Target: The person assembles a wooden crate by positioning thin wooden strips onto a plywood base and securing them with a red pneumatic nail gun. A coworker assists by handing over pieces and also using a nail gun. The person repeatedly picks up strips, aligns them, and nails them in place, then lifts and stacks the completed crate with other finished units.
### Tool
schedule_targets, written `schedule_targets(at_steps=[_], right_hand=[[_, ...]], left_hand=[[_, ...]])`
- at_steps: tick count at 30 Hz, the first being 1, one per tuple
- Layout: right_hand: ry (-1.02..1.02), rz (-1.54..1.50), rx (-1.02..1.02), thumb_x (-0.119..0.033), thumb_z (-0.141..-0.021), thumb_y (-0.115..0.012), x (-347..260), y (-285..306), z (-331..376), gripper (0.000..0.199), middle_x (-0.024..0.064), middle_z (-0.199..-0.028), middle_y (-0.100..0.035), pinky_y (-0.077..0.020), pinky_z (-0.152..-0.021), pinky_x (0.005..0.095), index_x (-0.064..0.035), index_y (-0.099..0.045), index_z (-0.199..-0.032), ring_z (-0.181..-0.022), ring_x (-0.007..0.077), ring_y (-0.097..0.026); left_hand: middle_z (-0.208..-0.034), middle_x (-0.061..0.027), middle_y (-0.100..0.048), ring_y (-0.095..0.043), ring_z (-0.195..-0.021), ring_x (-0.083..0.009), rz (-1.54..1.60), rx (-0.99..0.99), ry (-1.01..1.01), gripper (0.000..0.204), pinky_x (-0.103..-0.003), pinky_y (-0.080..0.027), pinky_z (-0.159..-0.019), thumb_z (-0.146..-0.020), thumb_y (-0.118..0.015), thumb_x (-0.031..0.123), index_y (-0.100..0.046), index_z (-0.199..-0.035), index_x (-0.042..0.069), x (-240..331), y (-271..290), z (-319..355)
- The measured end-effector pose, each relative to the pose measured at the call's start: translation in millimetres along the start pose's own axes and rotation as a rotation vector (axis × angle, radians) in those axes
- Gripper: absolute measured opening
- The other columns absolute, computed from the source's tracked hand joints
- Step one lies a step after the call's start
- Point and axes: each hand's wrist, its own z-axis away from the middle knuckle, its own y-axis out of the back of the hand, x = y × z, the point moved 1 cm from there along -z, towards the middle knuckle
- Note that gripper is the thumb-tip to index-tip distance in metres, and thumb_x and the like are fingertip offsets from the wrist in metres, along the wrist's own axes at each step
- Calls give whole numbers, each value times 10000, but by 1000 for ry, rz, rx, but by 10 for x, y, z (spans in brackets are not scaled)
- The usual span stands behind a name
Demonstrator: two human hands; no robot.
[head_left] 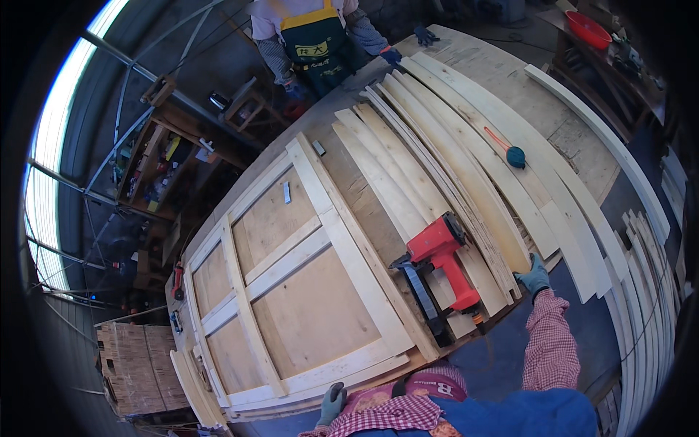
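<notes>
Right grip: gloved right hand [534, 277] rests on the near ends of the slat stack [466, 175], fingers spread, grasping nothing firmly that shows.
Left grip: gloved left hand [333, 401] presses the near edge of the panel frame [291, 291]; whether it clenches cannot be told.
Step in hand: judged as selecting a slat from the stack at 2 o'clock of the frame.
Next move calls for: lifting one slat clear without dragging its neighbours or the red nail gun [437, 266].
Materials: pale sawn softwood slats, long, thin, flat; plywood panel with a batten grid; rough board bench [524, 95].
Nail gun position: lying on the slat ends, just left of the right hand.
Co-worker: aproned person [313, 36] at 12 o'clock.
</notes>
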Motion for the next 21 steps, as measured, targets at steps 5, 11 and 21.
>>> schedule_targets(at_steps=[5, 11, 21], right_hand=[[-12, -63, 36, -358, -619, -829, -5, -159, 83, 933, 181, -1363, -486, -391, -1046, 403, -73, -383, -1387, -1257, 335, -469], [55, -135, 119, -302, -590, -843, 85, -248, 60, 864, 205, -1267, -537, -418, -1007, 413, -53, -445, -1316, -1179, 355, -516], [47, -133, 88, -286, -587, -842, -194, -117, 334, 880, 232, -1254, -528, -425, -1010, 401, -17, -443, -1324, -1178, 352, -514]], left_hand=[[-1181, -129, -618, -579, -1091, -205, -26, 14, -127, 340, -294, -436, -947, -885, -627, 185, -600, -1178, 14, -405, 74, -171], [-1182, -135, -616, -578, -1092, -226, -30, 7, -83, 342, -302, -436, -948, -881, -628, 196, -604, -1167, 10, -341, 59, -168], [-1199, -130, -607, -572, -1108, -228, -14, 3, -66, 334, -302, -432, -955, -877, -624, 188, -605, -1167, 24, -482, 46, -203]])
